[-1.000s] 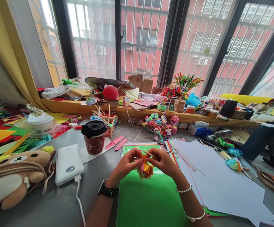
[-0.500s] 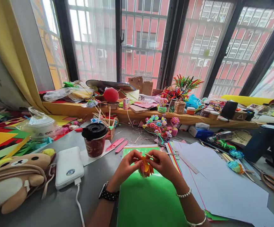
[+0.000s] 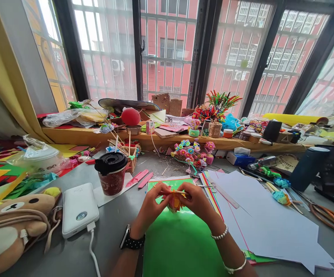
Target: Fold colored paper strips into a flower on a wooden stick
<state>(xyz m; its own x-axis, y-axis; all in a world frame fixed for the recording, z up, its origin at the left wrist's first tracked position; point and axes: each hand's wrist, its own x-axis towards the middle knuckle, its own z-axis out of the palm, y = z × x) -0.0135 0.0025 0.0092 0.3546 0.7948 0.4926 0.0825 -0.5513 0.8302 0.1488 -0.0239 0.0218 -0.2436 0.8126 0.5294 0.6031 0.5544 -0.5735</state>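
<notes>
At lower centre of the frame, over the green sheet (image 3: 181, 244), the flower (image 3: 175, 203) hangs between the left hand (image 3: 154, 202) and the right hand (image 3: 198, 199). Left fingers pinch its upper part, likely to steady it; right fingers grip the stick (image 3: 180, 192) there, likely for angle control.

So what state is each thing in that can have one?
Paper flower: held in the left fingers
Thin stick: held in the right fingers
Coffee cup: upright, lid on
Power bank: cable plugged in
Plush bear: lying, cord looped across
Yellow sheet: rolled up
</notes>
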